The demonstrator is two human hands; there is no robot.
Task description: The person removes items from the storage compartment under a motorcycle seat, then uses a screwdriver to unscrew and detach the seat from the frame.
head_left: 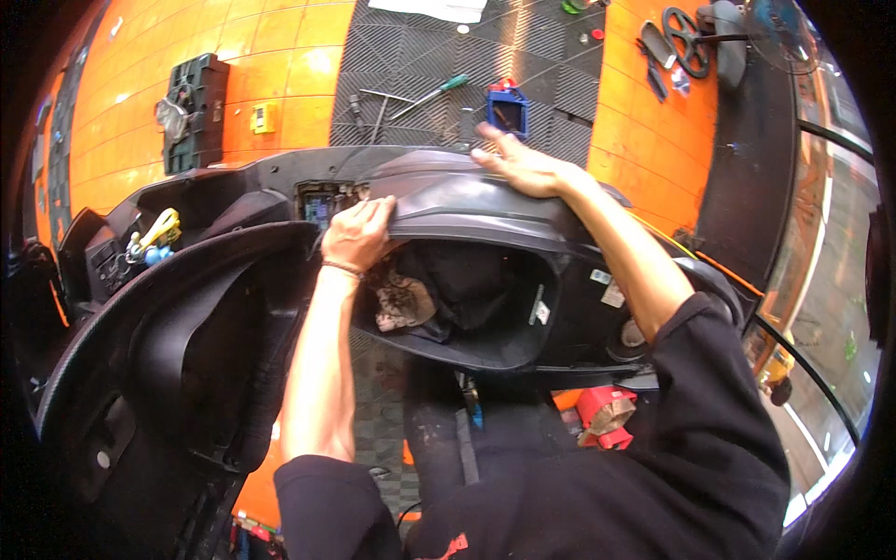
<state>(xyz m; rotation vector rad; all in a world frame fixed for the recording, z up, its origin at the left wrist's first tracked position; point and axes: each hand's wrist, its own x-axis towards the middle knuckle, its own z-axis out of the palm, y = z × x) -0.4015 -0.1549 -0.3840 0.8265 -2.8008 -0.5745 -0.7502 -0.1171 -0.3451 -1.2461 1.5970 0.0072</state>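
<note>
Along one panel (467, 198) — two hands (357, 235) (530, 174), bare

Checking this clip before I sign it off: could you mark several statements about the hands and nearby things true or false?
1. The right hand lies on the dark glossy panel. True.
2. The left hand grips the green-handled screwdriver. False: that hand is at the panel's left end; the screwdriver lies on the black mat.
3. A thin band circles the left wrist. True.
4. The open compartment holds nothing. False: a pale, mottled bundle is inside.
5. The blue tray sits on the black mat. True.
</note>
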